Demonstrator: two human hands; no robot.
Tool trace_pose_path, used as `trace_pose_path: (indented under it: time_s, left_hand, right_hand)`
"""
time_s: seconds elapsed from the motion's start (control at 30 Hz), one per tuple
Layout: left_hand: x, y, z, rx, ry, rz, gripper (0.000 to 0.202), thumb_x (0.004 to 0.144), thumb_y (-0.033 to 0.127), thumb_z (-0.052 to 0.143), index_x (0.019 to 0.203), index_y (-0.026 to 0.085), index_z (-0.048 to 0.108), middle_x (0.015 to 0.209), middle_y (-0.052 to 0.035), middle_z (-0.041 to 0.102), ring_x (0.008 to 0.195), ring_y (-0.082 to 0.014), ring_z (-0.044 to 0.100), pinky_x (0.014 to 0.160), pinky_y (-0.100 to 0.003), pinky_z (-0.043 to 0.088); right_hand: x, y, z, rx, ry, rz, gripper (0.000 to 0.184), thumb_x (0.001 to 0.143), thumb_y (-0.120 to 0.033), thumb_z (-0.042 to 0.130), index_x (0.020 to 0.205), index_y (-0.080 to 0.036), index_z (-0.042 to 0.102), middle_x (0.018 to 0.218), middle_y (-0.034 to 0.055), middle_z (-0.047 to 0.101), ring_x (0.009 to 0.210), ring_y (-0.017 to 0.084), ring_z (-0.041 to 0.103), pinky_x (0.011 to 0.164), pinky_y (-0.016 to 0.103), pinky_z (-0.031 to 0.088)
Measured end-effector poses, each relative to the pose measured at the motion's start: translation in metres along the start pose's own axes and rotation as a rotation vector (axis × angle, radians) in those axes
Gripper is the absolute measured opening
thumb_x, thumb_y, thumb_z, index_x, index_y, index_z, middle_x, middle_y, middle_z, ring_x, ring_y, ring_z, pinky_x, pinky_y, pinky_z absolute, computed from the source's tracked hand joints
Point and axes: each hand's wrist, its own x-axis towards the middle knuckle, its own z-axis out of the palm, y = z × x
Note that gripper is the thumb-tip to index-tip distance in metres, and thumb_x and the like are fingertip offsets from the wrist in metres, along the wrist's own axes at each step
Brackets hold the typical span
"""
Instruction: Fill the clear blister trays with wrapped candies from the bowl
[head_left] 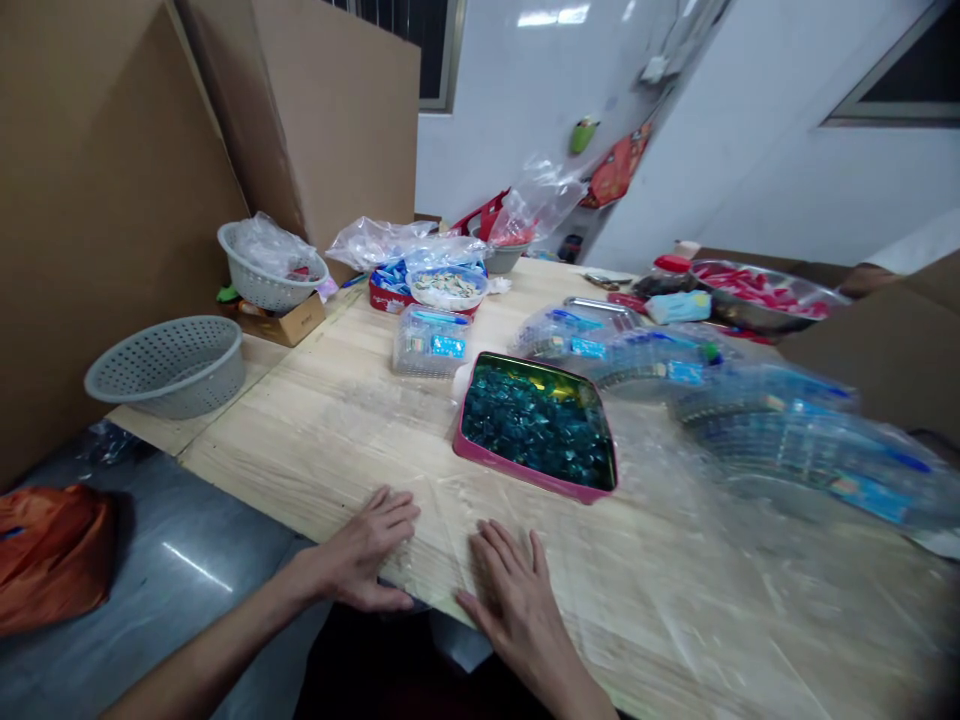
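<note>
Left hand (pixel 360 552) and right hand (pixel 521 600) apart yet near each other, palms down, fingers spread, flat on a clear plastic sheet (pixel 660 600), gripping nothing. Under the sheet, the pale wooden counter (pixel 300 430). Just ahead of the hands, a pink tray (pixel 517 472) heaped with shiny blue-green pieces (pixel 536 425), a few yellow ones near its far edge. Beyond and to the right of the tray, clear plastic bags (pixel 795 440) of blue-labelled packets, some overlapping. Farther along the counter, a round bowl (pixel 448 288) on a red box (pixel 386 297), and a metal tray (pixel 757 290) of red pieces. Toward the left, two grey plastic baskets (pixel 169 368), the farther one with a plastic bag (pixel 270 250) in it. Against the left side, tall cardboard sheets (pixel 105 200). Below the counter's left edge, an orange bag (pixel 52 560) on a grey surface (pixel 195 600).
</note>
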Motion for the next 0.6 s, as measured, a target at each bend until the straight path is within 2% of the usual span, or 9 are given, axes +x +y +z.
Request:
trace_pose_path:
  time_s: [0.1, 0.17, 0.27, 0.33, 0.4, 0.5, 0.6]
  left_hand:
    - [0.013, -0.003, 0.003, 0.023, 0.015, 0.050, 0.056, 0.064, 0.056, 0.069, 0.103, 0.017, 0.057, 0.132, -0.0161, 0.052, 0.133, -0.0343, 0.036, 0.114, -0.052, 0.013]
    - [0.021, 0.001, 0.002, 0.040, 0.019, 0.065, 0.059, 0.063, 0.060, 0.068, 0.101, 0.017, 0.058, 0.129, -0.0168, 0.053, 0.132, -0.0363, 0.036, 0.113, -0.055, 0.012]
    - [0.032, 0.019, 0.001, 0.070, 0.009, 0.022, 0.069, 0.068, 0.062, 0.065, 0.118, 0.017, 0.054, 0.137, -0.0195, 0.047, 0.135, -0.0394, 0.031, 0.110, -0.062, 0.010]
    - [0.038, 0.038, 0.004, 0.080, -0.014, -0.025, 0.076, 0.075, 0.060, 0.060, 0.135, 0.019, 0.041, 0.147, -0.0205, 0.035, 0.138, -0.0406, 0.022, 0.108, -0.066, 0.010]
    - [0.043, 0.056, 0.011, 0.067, -0.049, -0.059, 0.078, 0.080, 0.058, 0.056, 0.144, 0.023, 0.028, 0.152, -0.0194, 0.025, 0.140, -0.0419, 0.016, 0.105, -0.071, 0.009]
    - [0.048, 0.070, 0.026, 0.058, -0.084, -0.102, 0.074, 0.081, 0.051, 0.058, 0.144, 0.025, 0.028, 0.152, -0.0164, 0.026, 0.140, -0.0427, 0.012, 0.104, -0.073, 0.009]
    - [0.048, 0.067, 0.034, 0.094, -0.075, -0.100, 0.067, 0.081, 0.038, 0.060, 0.141, 0.023, 0.034, 0.150, -0.0143, 0.033, 0.141, -0.0406, 0.013, 0.108, -0.067, 0.012]
  right_hand:
    - [-0.005, -0.003, -0.005, -0.023, 0.014, 0.030, 0.054, 0.088, -0.043, 0.052, 0.134, -0.016, 0.043, 0.133, 0.0186, 0.054, 0.127, 0.033, 0.047, 0.107, 0.061, 0.023]
    - [-0.007, -0.005, -0.011, -0.037, 0.023, 0.044, 0.056, 0.089, -0.042, 0.052, 0.137, -0.015, 0.039, 0.136, 0.0191, 0.051, 0.128, 0.031, 0.045, 0.108, 0.059, 0.024]
    - [-0.011, -0.001, -0.023, -0.064, 0.056, 0.067, 0.055, 0.090, -0.039, 0.051, 0.138, -0.016, 0.038, 0.138, 0.0179, 0.049, 0.130, 0.030, 0.043, 0.109, 0.057, 0.022]
    - [-0.016, 0.007, -0.028, -0.096, 0.078, 0.097, 0.052, 0.089, -0.040, 0.051, 0.136, -0.019, 0.041, 0.139, 0.0164, 0.049, 0.130, 0.031, 0.042, 0.109, 0.059, 0.020]
    - [-0.023, 0.018, -0.030, -0.129, 0.072, 0.139, 0.051, 0.089, -0.043, 0.050, 0.135, -0.022, 0.044, 0.139, 0.0149, 0.049, 0.131, 0.033, 0.041, 0.107, 0.062, 0.020]
    - [-0.033, 0.033, -0.026, -0.162, 0.038, 0.198, 0.049, 0.091, -0.046, 0.047, 0.135, -0.025, 0.045, 0.141, 0.0129, 0.047, 0.132, 0.034, 0.039, 0.104, 0.064, 0.025]
    - [-0.040, 0.040, -0.022, -0.158, 0.031, 0.232, 0.048, 0.092, -0.044, 0.044, 0.137, -0.025, 0.043, 0.143, 0.0129, 0.045, 0.134, 0.033, 0.037, 0.103, 0.062, 0.028]
